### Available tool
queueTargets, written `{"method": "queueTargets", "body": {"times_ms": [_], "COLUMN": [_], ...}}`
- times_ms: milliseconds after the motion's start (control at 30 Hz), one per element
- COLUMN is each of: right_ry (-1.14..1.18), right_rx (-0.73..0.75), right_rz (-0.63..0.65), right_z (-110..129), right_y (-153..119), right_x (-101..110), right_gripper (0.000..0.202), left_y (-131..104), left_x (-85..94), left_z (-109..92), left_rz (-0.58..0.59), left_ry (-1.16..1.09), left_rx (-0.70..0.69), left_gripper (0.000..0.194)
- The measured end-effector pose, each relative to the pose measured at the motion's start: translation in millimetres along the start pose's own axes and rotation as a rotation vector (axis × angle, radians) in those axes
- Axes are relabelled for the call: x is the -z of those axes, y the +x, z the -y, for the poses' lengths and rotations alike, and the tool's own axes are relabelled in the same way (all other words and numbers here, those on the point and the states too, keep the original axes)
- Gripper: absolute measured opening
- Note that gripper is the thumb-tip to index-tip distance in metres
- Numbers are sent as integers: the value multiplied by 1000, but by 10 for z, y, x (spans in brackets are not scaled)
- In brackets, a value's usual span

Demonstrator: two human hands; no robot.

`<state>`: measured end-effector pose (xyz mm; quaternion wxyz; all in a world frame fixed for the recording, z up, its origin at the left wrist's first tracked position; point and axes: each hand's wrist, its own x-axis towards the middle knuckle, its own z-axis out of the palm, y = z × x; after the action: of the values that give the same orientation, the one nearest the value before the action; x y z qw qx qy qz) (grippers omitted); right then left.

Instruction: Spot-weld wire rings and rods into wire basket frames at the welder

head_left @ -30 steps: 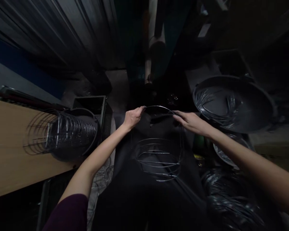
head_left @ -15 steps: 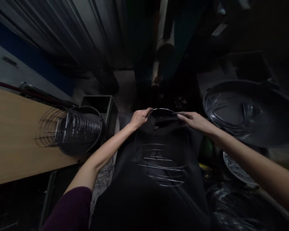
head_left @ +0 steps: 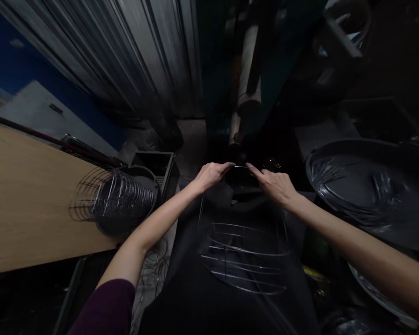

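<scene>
In front of my body, my left hand (head_left: 212,176) is closed, its thumb and fingers pinching one side of a thin curved metal wire (head_left: 240,166). My right hand (head_left: 274,185) grips the same wire a short way to the right, with the index finger stretched along it. Below the hands, over my dark-clad lap, lies a wire rack (head_left: 242,267) with a rounded outline and several crossbars. Thin wires run up from the rack towards the hands; darkness hides whether the held wire joins it.
Ahead hangs a machine's pale cylindrical arm (head_left: 249,70). On the left, a stack of wire racks (head_left: 125,195) sits in a bucket by a wooden board (head_left: 31,200) and a dark crate (head_left: 153,160). A large basin (head_left: 356,144) with bent wires stands right.
My hands have come closer together along the wire. The rack shows lower and slightly further right. The whole view has shifted, with the surroundings now lower and to the right.
</scene>
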<state>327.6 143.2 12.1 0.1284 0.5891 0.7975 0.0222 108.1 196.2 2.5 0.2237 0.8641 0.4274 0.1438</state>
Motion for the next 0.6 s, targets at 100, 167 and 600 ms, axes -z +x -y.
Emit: {"method": "queueTargets", "body": {"times_ms": [100, 167, 600], "right_ry": [-27, -26, 74], "right_rx": [-7, -13, -44], "right_rz": [-31, -44, -139], "right_z": [-3, -20, -234], "right_y": [56, 85, 382], "right_x": [250, 406, 623], "right_gripper": [58, 56, 44], "left_y": [52, 87, 398], "left_x": [251, 374, 606], "left_z": [-63, -81, 12], "left_rz": [-3, -7, -117], "left_ry": [158, 240, 189], "left_rx": [6, 28, -41], "left_gripper": [35, 36, 32]}}
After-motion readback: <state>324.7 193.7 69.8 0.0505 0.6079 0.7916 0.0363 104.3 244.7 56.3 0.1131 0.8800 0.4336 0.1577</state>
